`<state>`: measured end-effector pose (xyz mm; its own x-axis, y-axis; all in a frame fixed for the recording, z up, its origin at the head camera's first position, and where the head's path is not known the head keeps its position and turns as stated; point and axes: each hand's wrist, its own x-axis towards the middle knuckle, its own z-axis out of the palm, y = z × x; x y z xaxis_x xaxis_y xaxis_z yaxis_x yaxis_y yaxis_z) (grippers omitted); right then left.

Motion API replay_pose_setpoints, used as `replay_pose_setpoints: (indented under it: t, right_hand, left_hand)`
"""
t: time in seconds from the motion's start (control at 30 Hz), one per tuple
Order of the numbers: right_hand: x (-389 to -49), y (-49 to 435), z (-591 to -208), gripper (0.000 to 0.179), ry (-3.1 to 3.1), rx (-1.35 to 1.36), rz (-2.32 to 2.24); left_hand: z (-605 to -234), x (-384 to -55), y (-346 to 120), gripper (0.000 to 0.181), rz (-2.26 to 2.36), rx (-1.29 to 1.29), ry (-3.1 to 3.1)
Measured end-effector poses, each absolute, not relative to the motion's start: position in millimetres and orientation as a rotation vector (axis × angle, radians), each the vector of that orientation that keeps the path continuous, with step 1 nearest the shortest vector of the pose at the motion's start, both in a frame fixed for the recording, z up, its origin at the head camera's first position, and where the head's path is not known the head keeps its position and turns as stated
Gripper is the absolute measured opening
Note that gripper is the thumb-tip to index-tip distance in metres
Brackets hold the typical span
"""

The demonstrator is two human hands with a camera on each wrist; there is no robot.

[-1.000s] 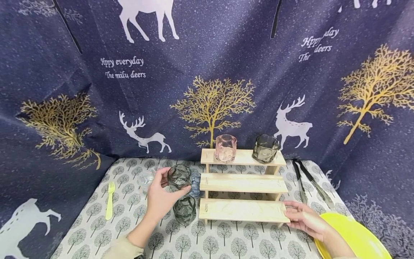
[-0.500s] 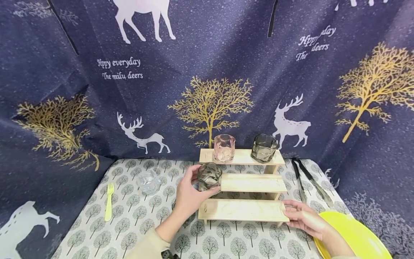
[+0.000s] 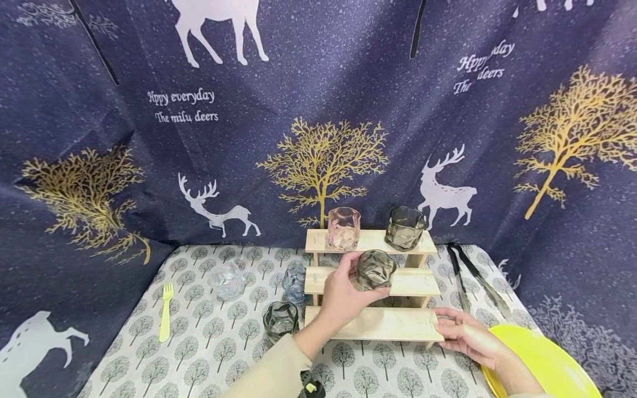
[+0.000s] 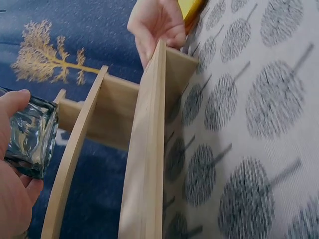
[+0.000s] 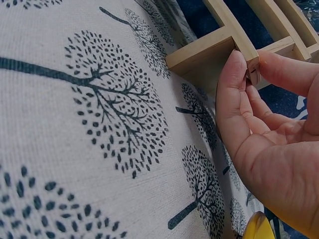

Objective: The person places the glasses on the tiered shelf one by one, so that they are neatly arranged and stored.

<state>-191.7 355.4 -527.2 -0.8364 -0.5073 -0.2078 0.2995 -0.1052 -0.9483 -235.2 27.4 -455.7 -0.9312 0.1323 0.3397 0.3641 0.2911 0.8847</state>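
Observation:
My left hand (image 3: pixel 343 293) grips a smoky grey glass (image 3: pixel 375 270), which overlaps the middle step of a three-tier wooden shelf (image 3: pixel 378 325) in the head view. In the left wrist view the glass (image 4: pixel 31 134) sits between thumb and fingers, beside the shelf boards. With thumb and fingertips my right hand (image 3: pixel 465 334) pinches the right end of the lowest step; the right wrist view shows this hold on the board's corner (image 5: pixel 249 62). On the top step stand a pink glass (image 3: pixel 344 229) and another grey glass (image 3: pixel 405 228).
Left of the shelf, a grey glass (image 3: pixel 281 320), a blue glass (image 3: pixel 294 284) and a clear glass (image 3: pixel 228 281) are on the tree-print cloth. Farther left lies a yellow-green fork (image 3: pixel 166 313). Tongs (image 3: pixel 480 279) and a yellow plate (image 3: pixel 547 365) are at the right.
My left hand has carried the grey glass rightward from beside the shelf to its middle step, uncovering the blue and other grey glasses. My right hand keeps its hold on the lowest step.

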Motion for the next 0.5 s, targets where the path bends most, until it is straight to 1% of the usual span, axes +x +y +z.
replay_pose_setpoints:
  t: [0.27, 0.5]
  right_hand:
    - [-193.1, 356.0, -529.9, 0.035, 1.63, -0.239, -2.002]
    - [-194.0, 357.3, -531.4, 0.035, 1.629, -0.249, -1.998]
  left_hand:
    - [-462.1, -242.1, 66.8, 0.085, -1.672, -0.518, -2.403]
    - [-465.3, -248.2, 85.8, 0.086, -1.646, -0.526, -2.42]
